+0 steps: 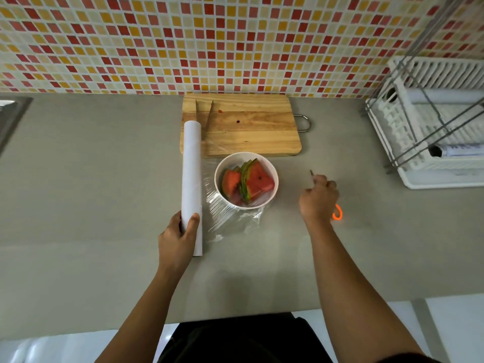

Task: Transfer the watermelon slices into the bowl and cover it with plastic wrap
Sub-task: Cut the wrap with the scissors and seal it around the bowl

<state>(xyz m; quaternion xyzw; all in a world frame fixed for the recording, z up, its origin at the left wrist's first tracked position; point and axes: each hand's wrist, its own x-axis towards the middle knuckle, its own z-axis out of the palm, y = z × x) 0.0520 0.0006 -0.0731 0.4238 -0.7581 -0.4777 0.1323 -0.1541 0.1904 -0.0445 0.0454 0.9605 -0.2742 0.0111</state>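
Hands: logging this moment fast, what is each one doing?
Left hand: closed on the plastic wrap roll.
Right hand: closed on orange-handled scissors.

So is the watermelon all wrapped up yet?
Not yet. The slices are already in the bowl. The left hand holds the wrap roll, with film pulled loosely under the bowl; the right hand grips scissors. Cutting and covering the top remain.

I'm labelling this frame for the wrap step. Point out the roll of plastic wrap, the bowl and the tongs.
roll of plastic wrap (192, 169), head view, middle of the white tube.
bowl (272, 167), head view, right rim.
tongs (209, 113), head view, right arm.
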